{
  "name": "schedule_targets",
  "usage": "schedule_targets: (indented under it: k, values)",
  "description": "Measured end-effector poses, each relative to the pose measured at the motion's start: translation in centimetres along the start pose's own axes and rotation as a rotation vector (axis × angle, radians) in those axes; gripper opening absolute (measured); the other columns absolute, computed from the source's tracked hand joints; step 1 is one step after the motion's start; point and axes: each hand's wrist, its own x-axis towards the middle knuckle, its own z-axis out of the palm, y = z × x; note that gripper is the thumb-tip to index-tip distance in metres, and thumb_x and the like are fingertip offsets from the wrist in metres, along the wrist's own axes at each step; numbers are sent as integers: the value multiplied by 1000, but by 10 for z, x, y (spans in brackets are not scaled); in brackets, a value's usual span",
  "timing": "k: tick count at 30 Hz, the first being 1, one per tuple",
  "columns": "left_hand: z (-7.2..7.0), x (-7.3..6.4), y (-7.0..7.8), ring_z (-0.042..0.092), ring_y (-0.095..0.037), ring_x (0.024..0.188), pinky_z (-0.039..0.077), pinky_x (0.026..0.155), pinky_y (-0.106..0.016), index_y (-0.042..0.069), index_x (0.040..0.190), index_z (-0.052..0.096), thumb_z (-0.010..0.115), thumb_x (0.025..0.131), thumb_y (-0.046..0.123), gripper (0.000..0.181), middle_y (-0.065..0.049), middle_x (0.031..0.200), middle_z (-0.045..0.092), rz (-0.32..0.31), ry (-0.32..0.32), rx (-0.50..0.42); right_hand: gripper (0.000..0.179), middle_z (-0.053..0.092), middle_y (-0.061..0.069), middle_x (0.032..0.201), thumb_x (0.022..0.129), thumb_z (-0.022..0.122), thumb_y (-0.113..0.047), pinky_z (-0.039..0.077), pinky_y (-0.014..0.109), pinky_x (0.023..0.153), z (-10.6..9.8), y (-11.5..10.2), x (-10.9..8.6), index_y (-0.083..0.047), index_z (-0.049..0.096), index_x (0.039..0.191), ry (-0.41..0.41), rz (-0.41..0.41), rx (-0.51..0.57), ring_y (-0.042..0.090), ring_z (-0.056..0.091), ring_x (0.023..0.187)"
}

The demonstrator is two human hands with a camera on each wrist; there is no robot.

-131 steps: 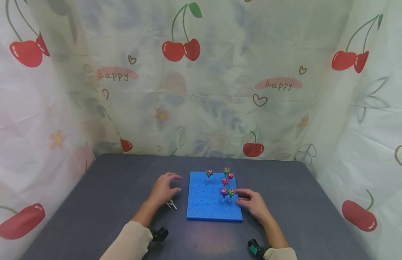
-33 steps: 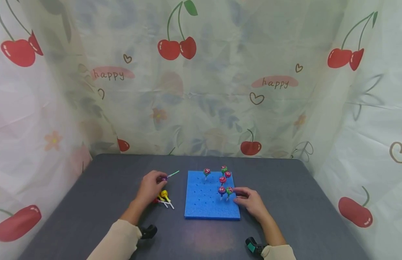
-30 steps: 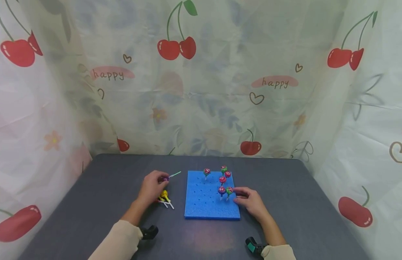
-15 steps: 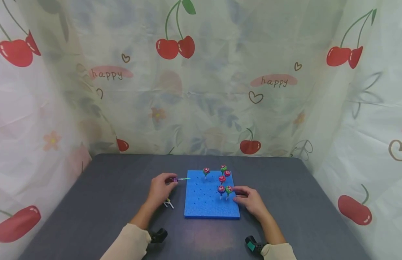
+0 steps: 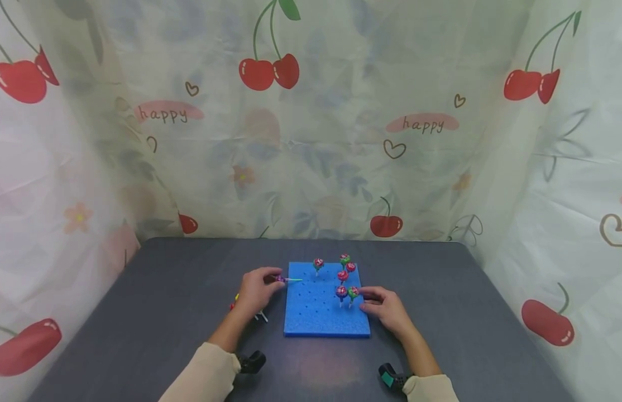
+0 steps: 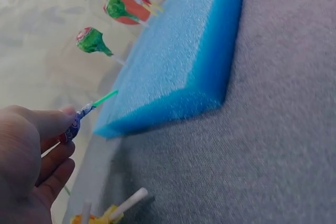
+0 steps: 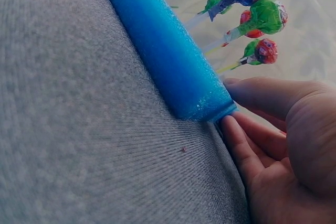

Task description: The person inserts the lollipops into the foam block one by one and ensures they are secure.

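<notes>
Purple-wrapped round lollipop [image 5: 280, 278], pinched in your left grip [image 5: 256, 288], just reached the blue foam slab [image 5: 323, 325] at ten o'clock, seemingly ready for planting; your uncurled right grip [image 5: 388, 311] touched three o'clock.

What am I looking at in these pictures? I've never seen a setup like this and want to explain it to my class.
There is no machine here: a person works with two bare hands. The wide picture comes from a camera worn on the head, looking forward and down. The two closer ones come from cameras worn on each wrist.

On the dark grey table lies a blue foam board with six lollipops standing in it on their sticks. More, including a yellow one, lie near the left wrist, partly hidden.

The left hand pinches a purple lollipop by its head, its green stick pointing towards the board. The right hand holds the board's right edge. Behind hangs a cherry-patterned cloth.
</notes>
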Motion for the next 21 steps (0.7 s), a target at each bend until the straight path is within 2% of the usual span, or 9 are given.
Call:
schedule_targets:
  k: [5, 12, 21]
  values:
    - [2, 4, 6, 61, -19, 94, 53, 83, -38, 14, 111, 72, 75, 87, 19, 25, 0, 100, 68, -20, -18, 10, 33, 64, 9, 119, 87, 73, -8, 50, 45, 93, 0, 0, 0, -10, 67, 119, -1, 8, -2, 27, 63, 107]
    - [1, 8, 15, 62, -19, 91, 55, 80, -37, 13, 108, 73, 76, 86, 18, 23, -1, 99, 69, 9, -26, 41, 33, 64, 9, 119, 87, 73, -8, 50, 44, 92, 0, 0, 0, -11, 67, 119, 7, 10, -12, 27, 63, 107]
    - [4, 8, 19, 63, -19, 93, 54, 83, -36, 12, 109, 73, 76, 86, 16, 24, -2, 102, 68, 22, -19, 16, 33, 64, 9, 119, 87, 73, -7, 50, 44, 92, 0, 0, 0, -11, 67, 119, 5, 4, -14, 27, 63, 107]
